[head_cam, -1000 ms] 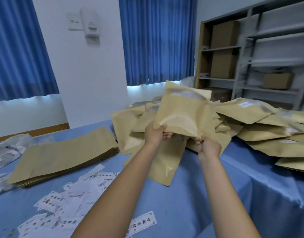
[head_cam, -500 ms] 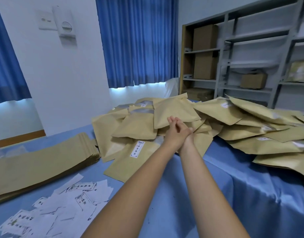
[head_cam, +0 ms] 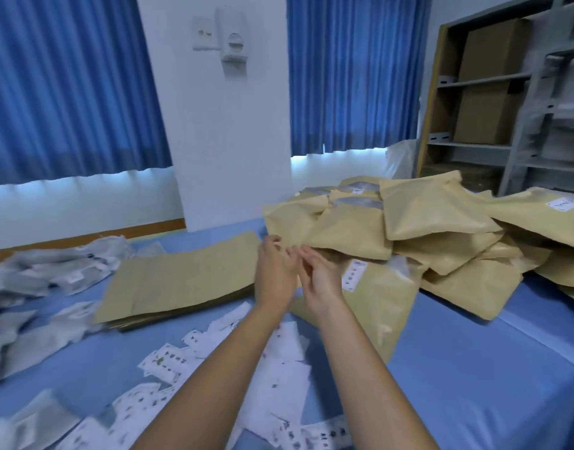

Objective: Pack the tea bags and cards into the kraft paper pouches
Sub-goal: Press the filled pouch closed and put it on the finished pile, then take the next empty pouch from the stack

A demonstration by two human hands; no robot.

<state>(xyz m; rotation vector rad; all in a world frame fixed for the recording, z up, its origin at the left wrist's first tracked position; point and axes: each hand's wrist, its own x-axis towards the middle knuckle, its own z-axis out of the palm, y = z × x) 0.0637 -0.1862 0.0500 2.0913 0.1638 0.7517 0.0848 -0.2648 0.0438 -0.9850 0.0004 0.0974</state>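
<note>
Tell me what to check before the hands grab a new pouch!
1. Left hand holds nothing: ok.
2. Right hand holds nothing: ok.
3. Flat pouches stacked just beside the left hand: ok.
4. Cards spread out in front: ok.
5. Tea bags, the pale packets at far left, on hand: ok, though blurred.
6. Filled pile will not slide: cannot tell.
</note>
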